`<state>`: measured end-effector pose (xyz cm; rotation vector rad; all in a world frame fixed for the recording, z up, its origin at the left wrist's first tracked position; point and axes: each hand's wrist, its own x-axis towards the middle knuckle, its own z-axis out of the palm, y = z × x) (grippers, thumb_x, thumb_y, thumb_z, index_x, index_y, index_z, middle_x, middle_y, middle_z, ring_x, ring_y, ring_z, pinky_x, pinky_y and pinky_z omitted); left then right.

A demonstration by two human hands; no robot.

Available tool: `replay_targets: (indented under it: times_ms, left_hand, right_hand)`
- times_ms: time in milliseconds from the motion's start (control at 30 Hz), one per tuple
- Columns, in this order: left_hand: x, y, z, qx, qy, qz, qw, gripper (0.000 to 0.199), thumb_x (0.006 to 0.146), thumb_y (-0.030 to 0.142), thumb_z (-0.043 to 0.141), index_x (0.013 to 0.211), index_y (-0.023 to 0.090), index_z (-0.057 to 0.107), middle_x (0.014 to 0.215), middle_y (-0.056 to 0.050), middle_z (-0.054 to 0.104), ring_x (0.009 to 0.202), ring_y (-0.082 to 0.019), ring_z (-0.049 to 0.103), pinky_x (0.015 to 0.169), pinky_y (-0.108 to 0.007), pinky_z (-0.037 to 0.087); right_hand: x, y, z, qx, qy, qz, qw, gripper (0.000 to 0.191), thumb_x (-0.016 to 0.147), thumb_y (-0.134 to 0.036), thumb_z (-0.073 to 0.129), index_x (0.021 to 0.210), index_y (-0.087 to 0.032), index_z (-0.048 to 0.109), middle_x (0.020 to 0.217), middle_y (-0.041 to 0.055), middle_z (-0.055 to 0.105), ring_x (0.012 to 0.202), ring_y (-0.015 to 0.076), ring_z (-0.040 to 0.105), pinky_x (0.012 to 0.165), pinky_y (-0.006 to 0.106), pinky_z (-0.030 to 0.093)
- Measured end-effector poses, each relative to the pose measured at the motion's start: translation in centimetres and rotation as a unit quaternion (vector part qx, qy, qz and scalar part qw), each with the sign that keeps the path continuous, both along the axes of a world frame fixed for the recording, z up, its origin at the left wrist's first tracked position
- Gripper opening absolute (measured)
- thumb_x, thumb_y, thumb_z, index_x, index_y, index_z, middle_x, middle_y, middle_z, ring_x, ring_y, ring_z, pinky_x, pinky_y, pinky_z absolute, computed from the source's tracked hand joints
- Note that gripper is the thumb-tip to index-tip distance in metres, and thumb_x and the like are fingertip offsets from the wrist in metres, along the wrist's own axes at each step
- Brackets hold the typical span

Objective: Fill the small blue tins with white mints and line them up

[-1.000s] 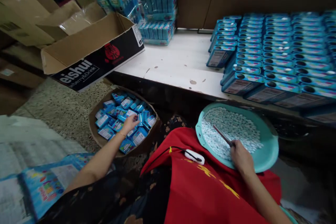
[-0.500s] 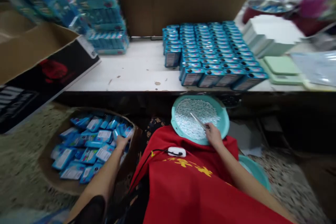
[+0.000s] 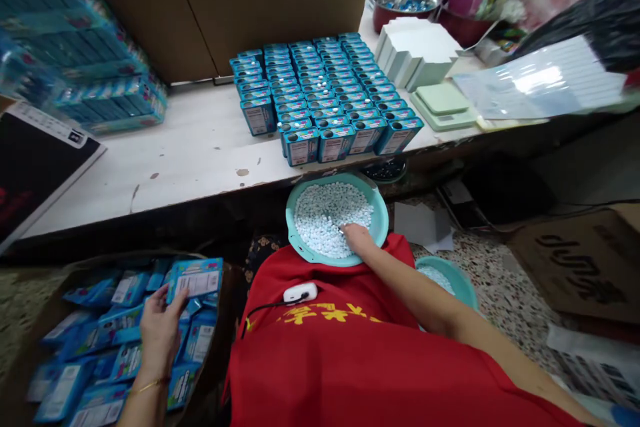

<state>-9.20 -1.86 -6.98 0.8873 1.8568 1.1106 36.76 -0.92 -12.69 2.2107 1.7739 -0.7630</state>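
Note:
My left hand is above a large carton of blue boxes, closed on the lower left edge of a small flat blue box with a white printed panel. My right hand reaches into a turquoise basin full of small white pellets. Its fingers are closed round a slim silver tool, whose far end is sunk among the pellets. The basin rests on my lap, over the red apron.
Rows of upright blue boxes stand on the white table. Right of them are white card stacks and a pale green scale. A second turquoise basin sits on the floor. Wrapped blue packs are piled at left.
My left hand has lifted a blue box from the carton. My right hand has lowered the silver tool into the pellets. The view has swung to the right.

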Motion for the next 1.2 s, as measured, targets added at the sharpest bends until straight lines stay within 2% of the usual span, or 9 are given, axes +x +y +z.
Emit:
replay_targets:
  times_ms: [167,267,333,533,667,800,900,1033,1200]
  left_hand:
    - [10.5,2.5,3.8,-0.005,-0.247,-0.078,0.966,0.045,0.058,0.031,0.075,0.097,0.024,0.055,0.094,-0.001,0.062,0.08,-0.014,0.061,0.066,-0.026,0.052]
    - [15.9,4.2,4.3,-0.012,-0.268,-0.141,0.953,0.046,0.056,0.029,0.077,0.096,0.021,0.056,0.091,-0.001,0.062,0.077,-0.013,0.061,0.064,-0.023,0.05]
    - [18.0,5.2,4.4,-0.019,-0.259,-0.175,0.95,0.048,0.055,0.029,0.077,0.097,0.02,0.056,0.089,-0.001,0.063,0.076,-0.012,0.06,0.064,-0.022,0.05]
    - [18.0,6.6,4.1,-0.045,-0.253,-0.165,0.952,0.043,0.062,0.037,0.073,0.099,0.021,0.057,0.086,0.0,0.063,0.071,-0.012,0.06,0.057,-0.023,0.051]
    - [16.8,5.9,3.2,-0.111,-0.299,-0.145,0.936,0.039,0.064,0.033,0.072,0.098,0.018,0.06,0.093,-0.006,0.066,0.077,-0.016,0.064,0.067,-0.03,0.054]
    - [17.1,5.0,2.6,-0.146,-0.323,-0.176,0.918,0.034,0.063,0.024,0.072,0.094,0.015,0.062,0.094,-0.009,0.067,0.08,-0.019,0.065,0.073,-0.032,0.054]
    - [18.0,5.1,2.8,-0.117,-0.311,-0.173,0.927,0.038,0.061,0.022,0.074,0.096,0.017,0.06,0.096,-0.006,0.066,0.082,-0.016,0.064,0.073,-0.028,0.053]
    - [19.1,6.0,3.4,-0.074,-0.285,-0.197,0.935,0.044,0.06,0.029,0.075,0.099,0.02,0.057,0.095,-0.003,0.066,0.082,-0.015,0.063,0.072,-0.028,0.052]
    - [20.0,7.0,2.9,0.004,-0.227,-0.265,0.937,0.047,0.064,0.033,0.072,0.106,0.018,0.057,0.101,-0.005,0.064,0.09,-0.017,0.061,0.084,-0.033,0.048]
  right_hand:
    - [0.4,0.5,-1.2,-0.008,0.08,0.001,0.997,0.033,0.08,-0.012,0.045,0.106,-0.018,0.065,0.102,0.0079,0.067,0.096,0.0192,0.059,0.077,0.023,0.041]
    - [0.3,1.2,-2.1,-0.014,0.131,-0.007,0.991,0.033,0.078,-0.015,0.052,0.108,-0.018,0.065,0.095,0.0015,0.07,0.086,0.0149,0.061,0.07,0.019,0.042]
    - [-0.2,1.5,-2.5,-0.011,0.152,-0.013,0.988,0.032,0.079,-0.015,0.052,0.107,-0.018,0.066,0.092,-0.0005,0.071,0.081,0.0133,0.061,0.067,0.018,0.042]
    - [0.8,1.3,-1.4,0.016,0.132,-0.033,0.991,0.032,0.081,-0.013,0.046,0.103,-0.019,0.067,0.103,0.005,0.068,0.095,0.0175,0.059,0.078,0.022,0.041]
    - [2.2,0.3,-0.1,0.009,0.096,-0.045,0.994,0.034,0.079,-0.008,0.041,0.102,-0.013,0.066,0.11,0.016,0.063,0.105,0.0252,0.055,0.087,0.032,0.039]
    - [1.4,0.1,-0.1,-0.017,0.123,-0.043,0.991,0.028,0.074,-0.007,0.048,0.09,-0.014,0.07,0.102,0.0142,0.066,0.102,0.0247,0.056,0.086,0.031,0.04]
    - [0.3,0.8,-1.0,-0.024,0.17,-0.064,0.983,0.025,0.071,-0.01,0.053,0.088,-0.018,0.071,0.092,0.007,0.069,0.093,0.0209,0.06,0.078,0.025,0.043]
    - [-0.9,1.5,-2.0,-0.029,0.253,-0.122,0.959,0.029,0.071,-0.01,0.054,0.094,-0.016,0.07,0.072,0.0011,0.069,0.063,0.0119,0.059,0.058,0.019,0.044]
    - [0.0,1.3,-0.9,-0.001,0.335,-0.176,0.926,0.026,0.069,-0.01,0.053,0.086,-0.012,0.071,0.058,-0.0011,0.062,0.045,0.0066,0.046,0.047,0.018,0.039]
